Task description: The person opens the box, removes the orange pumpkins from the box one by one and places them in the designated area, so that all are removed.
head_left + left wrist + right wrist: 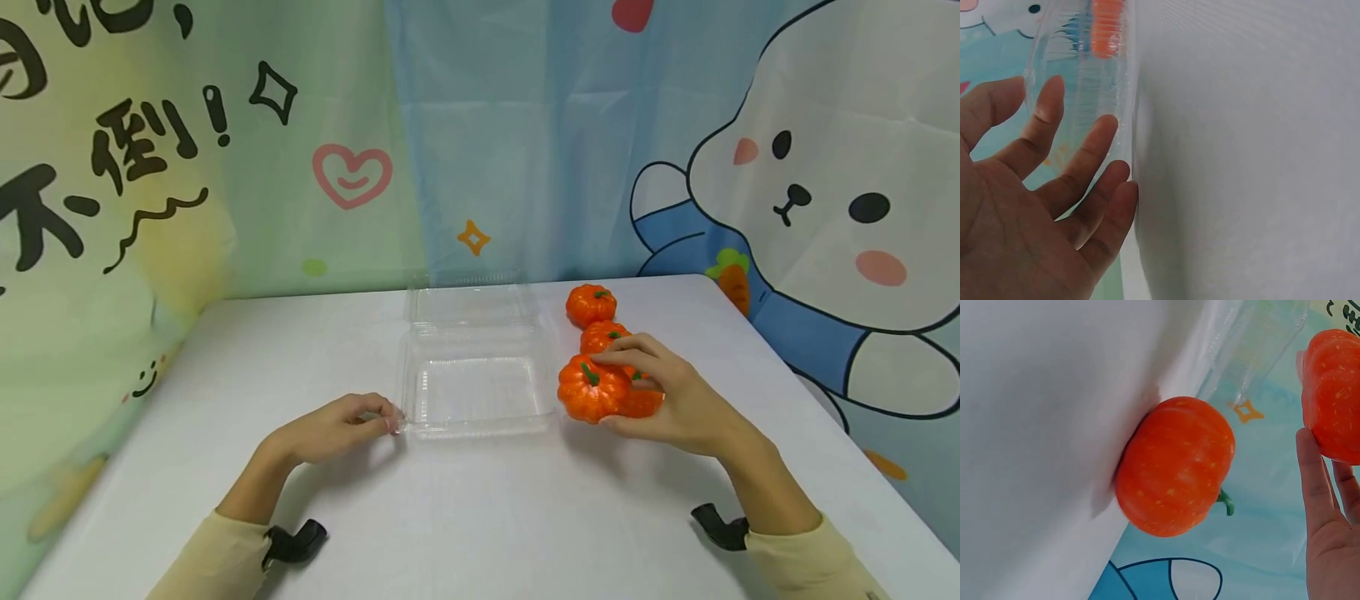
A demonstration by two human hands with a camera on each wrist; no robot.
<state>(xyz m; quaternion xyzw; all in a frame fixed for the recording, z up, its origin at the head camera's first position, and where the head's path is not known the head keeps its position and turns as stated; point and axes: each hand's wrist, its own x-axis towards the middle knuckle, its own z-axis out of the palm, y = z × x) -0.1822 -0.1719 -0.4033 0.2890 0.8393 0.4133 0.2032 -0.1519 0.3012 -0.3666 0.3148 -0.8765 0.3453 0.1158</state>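
My right hand [671,408] grips a small orange pumpkin [592,388] with a green stem, thumb low and fingers over its top. Partly behind that hand sits another orange pumpkin [642,405]; the right wrist view shows this second pumpkin [1175,467] on the tabletop, beside the held pumpkin [1335,394]. To the left lies a clear plastic container [480,433] with its hinged lid [472,307] folded back. At the container's front left corner, my left hand [341,427] has its fingertips against the edge. In the left wrist view its fingers [1085,153] are spread and slightly bent.
Two more pumpkins stand behind the held one, the farther pumpkin [591,306] near the back edge and the nearer pumpkin [600,335] partly covered by my right hand. A white-covered table [480,525] bears everything. Behind it hangs a printed curtain [495,150].
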